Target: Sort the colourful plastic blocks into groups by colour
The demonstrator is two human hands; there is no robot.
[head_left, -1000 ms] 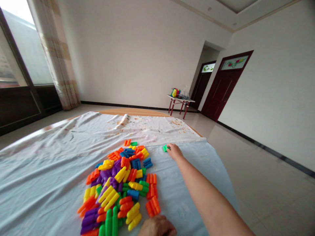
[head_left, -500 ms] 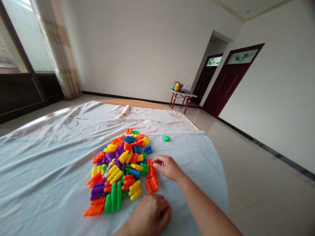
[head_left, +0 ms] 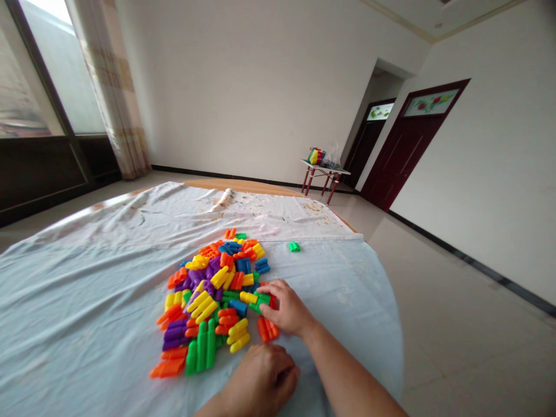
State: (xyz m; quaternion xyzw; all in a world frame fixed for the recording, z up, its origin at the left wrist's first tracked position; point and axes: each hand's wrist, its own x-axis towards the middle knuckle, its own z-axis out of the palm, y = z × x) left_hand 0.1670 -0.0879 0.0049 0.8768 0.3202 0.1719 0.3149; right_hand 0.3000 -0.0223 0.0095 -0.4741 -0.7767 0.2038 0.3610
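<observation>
A pale wall (head_left: 217,87) stands behind the round surface (head_left: 252,185), whose wooden rim shows at the far side. Over it lie a light blue cloth (head_left: 87,330), nearer, and a stained white cloth (head_left: 186,217), farther off, both creased. A curtain (head_left: 108,87) hangs at the left and a dark red door (head_left: 412,139) stands at the right. By the far wall, a side table (head_left: 325,169) bears a colourful bag (head_left: 315,156) and a clear bag (head_left: 333,155).

On the blue cloth sits the pile (head_left: 211,284) of orange, yellow, purple, blue and green blocks. The left hand (head_left: 264,373) is curled shut, knuckles up, near its close edge; whether it holds anything is hidden. The right hand (head_left: 268,300) has thumb and fingers parted around a green block (head_left: 259,301) at the pile's right edge; contact is unclear. Just below, near its thumb, is an orange block (head_left: 267,329). A lone green block (head_left: 294,247) lies apart, beyond the right hand.
</observation>
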